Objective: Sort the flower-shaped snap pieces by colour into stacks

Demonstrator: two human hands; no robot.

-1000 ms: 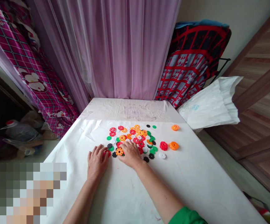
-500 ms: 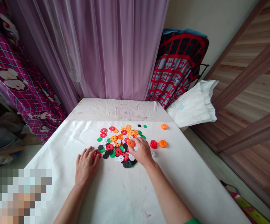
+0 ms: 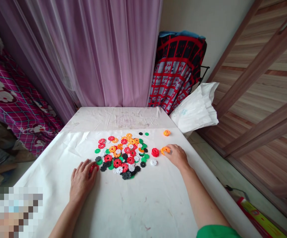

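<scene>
A heap of flower-shaped notched discs [image 3: 117, 162] in red, orange, white, black and green lies on the white-covered table [image 3: 133, 205]. Left of the heap, my left hand [image 3: 81, 181] rests on the cloth, thumb and forefinger closed around red discs [image 3: 94, 168], which its fingers partly cover. Beyond the heap's right side, my right hand [image 3: 178, 155] pinches at orange discs [image 3: 166, 149]; its fingers hide some of them. Close by stand a red stack of discs [image 3: 155, 152] and white discs [image 3: 153, 162]. Farther back sits another orange stack [image 3: 167, 133].
A black disc [image 3: 140, 134] and a green disc [image 3: 146, 134] lie apart behind the heap. Past the table's right edge is a white bag [image 3: 195, 110], with a wooden wardrobe [image 3: 257, 99] farther right. Purple curtains [image 3: 113, 53] hang behind the table.
My right hand has moved right from over the heap to the orange discs beside the red stack, bringing an orange disc along. My left hand stays by the red discs. The view has shifted slightly.
</scene>
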